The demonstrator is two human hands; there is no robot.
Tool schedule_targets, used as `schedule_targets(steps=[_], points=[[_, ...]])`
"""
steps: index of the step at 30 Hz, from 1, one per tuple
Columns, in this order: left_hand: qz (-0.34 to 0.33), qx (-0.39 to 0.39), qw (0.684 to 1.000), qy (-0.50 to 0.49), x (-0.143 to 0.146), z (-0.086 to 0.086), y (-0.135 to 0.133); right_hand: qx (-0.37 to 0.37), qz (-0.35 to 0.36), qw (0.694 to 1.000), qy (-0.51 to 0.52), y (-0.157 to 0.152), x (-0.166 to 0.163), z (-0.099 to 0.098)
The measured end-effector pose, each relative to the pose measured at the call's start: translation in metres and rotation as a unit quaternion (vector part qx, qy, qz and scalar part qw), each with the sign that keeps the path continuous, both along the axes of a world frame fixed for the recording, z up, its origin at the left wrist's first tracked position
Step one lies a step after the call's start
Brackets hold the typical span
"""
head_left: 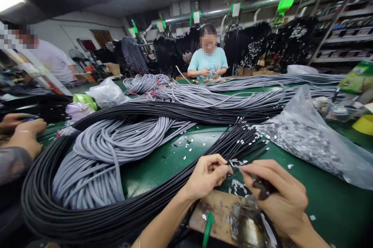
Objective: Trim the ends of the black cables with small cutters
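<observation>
Black cable end (236, 163) sits pinched in your left hand (207, 174), just ahead of the wooden block (217, 211). Your right hand (279, 193) grips a dark tool (264, 188) beside it. Many bundle ends (247, 139) beyond the block already look capped; how many remain you can't tell.

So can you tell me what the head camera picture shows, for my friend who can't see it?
Two hands, the left hand and the right hand, pinch the tip of a thin black cable over a green table. Big bundles of black cables and grey cables lie in front, beside a clear bag of small metal pieces. Other people work nearby.
</observation>
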State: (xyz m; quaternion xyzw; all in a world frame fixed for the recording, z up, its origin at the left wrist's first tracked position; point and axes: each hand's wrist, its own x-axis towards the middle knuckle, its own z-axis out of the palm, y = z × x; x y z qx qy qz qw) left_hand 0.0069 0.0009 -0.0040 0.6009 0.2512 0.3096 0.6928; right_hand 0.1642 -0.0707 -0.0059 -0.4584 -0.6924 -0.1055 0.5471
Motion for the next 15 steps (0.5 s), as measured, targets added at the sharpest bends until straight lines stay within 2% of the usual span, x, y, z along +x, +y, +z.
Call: schedule_targets(steps=[3,5,7,9,11,15], points=[[0.014,-0.010,1.000,-0.026,0.000,0.001,0.001,-0.100,-0.003,0.987,0.124,0.004,-0.003,0.001],[0.020,-0.002,0.999,-0.038,0.000,0.001,0.002,-0.186,0.039,0.967,0.168,0.007,-0.005,0.003],[0.027,0.009,0.998,-0.052,0.000,0.000,0.001,-0.235,0.096,0.948,0.190,0.009,-0.007,0.004],[0.036,0.020,0.997,-0.064,0.000,0.000,0.001,-0.228,0.129,0.945,0.196,0.011,-0.011,0.006],[0.045,0.031,0.996,-0.069,0.001,0.000,0.001,-0.181,0.130,0.957,0.183,0.010,-0.016,0.008],[0.072,0.102,0.992,-0.035,0.002,-0.001,0.000,-0.079,0.076,0.989,0.102,0.006,-0.018,0.006]])
